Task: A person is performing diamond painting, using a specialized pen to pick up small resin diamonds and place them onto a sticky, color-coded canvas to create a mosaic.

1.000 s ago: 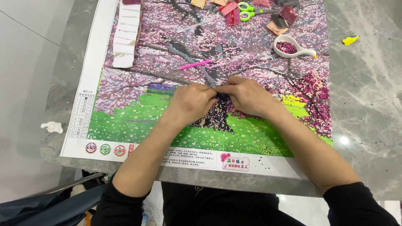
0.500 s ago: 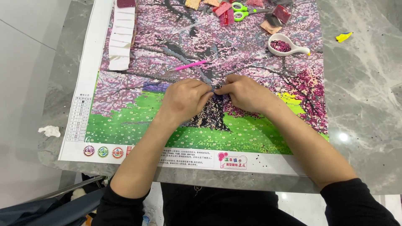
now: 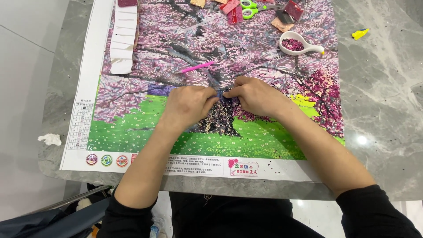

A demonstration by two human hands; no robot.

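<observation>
A large bead-mosaic canvas (image 3: pixel 132 128) of pink blossom trees over green grass lies on a grey marble table. My left hand (image 3: pixel 187 105) and my right hand (image 3: pixel 255 97) meet over the dark tree trunk in the middle of the picture. Both pinch a small dark packet (image 3: pixel 224 96) between their fingertips; most of it is hidden by the fingers. A pink pen-shaped tool (image 3: pixel 196 67) lies on the canvas just above my hands.
A white scoop-shaped tray (image 3: pixel 308 47) with dark pink beads sits at upper right. Green-handled scissors (image 3: pixel 249 8) and red bead packets (image 3: pixel 231 11) lie at the top. White backing paper (image 3: pixel 123 39) is folded at upper left. A yellow scrap (image 3: pixel 360 33) and white crumpled scrap (image 3: pixel 50 139) lie on the table.
Both hands stay together pinching the small packet; the view has shifted slightly, so everything sits a little higher and further left.
</observation>
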